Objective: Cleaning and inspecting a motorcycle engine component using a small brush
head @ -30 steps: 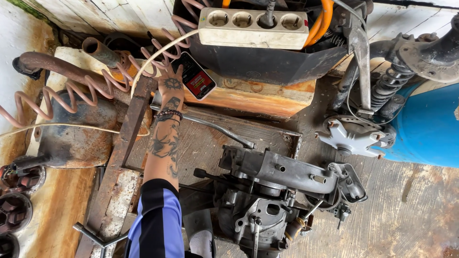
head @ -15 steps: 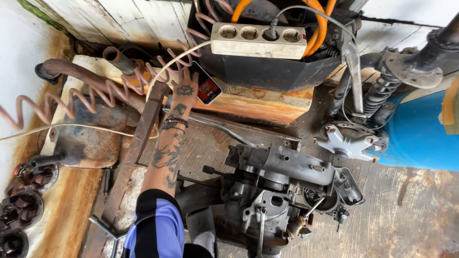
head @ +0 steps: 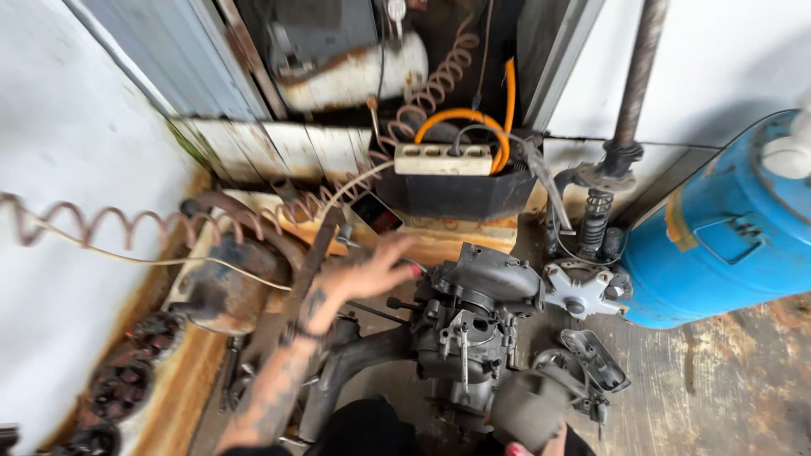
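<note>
My left hand [head: 365, 274] is blurred in motion, its fingers spread and nothing in it. The tattooed forearm comes up from the bottom left. The hand hovers over the rusty workbench [head: 211, 371], just left of a greasy grey engine assembly [head: 463, 325]. A small dark device with a red face [head: 377, 213] lies a little beyond the fingertips. My right hand [head: 541, 443] barely shows at the bottom edge, under a blurred grey lump [head: 528, 407]; whether it grips that lump is unclear.
A white power strip [head: 443, 159] rests on a black tub [head: 456, 196] with an orange cable [head: 460, 118] behind. A coiled hose [head: 110, 224] runs left. A blue drum [head: 726, 236] stands right, beside a spring strut [head: 596, 221] and a white hub [head: 579, 291]. Rusty gears [head: 127, 376] lie at left.
My view has tipped up and pulled back, so more wall shows. My left hand has drawn back from the red-faced device toward the engine and spread its fingers.
</note>
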